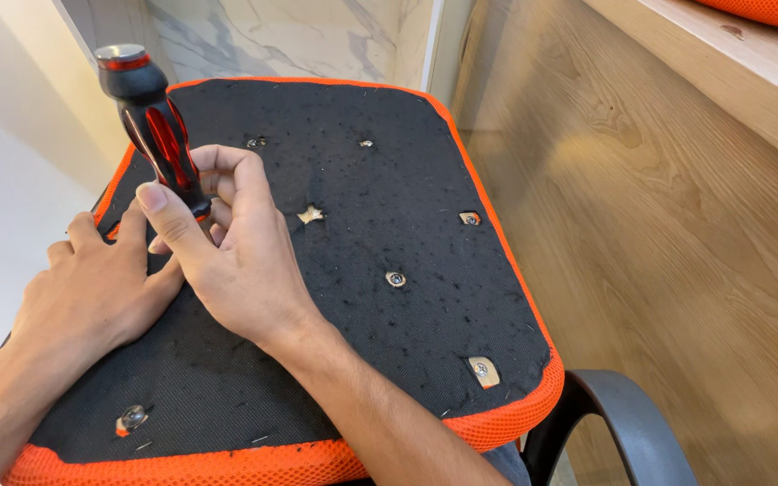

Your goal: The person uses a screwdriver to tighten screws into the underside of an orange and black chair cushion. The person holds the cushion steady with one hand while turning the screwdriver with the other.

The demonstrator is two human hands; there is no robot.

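Red-and-black plastic-handled screwdriver (157,126) is standing nearly upright over the left part of an upturned chair seat (389,225), black fabric edged in orange mesh. Right hand (227,247) is grasping its lower handle, fingers clenched; left hand (92,288) is resting flat on the fabric beside it. Pale wooden panelling (677,225) is rising alongside, marble wall (299,36) behind.

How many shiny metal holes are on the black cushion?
6: two near the far edge, right edge, middle, near right corner, near left corner. Hands may hide more.
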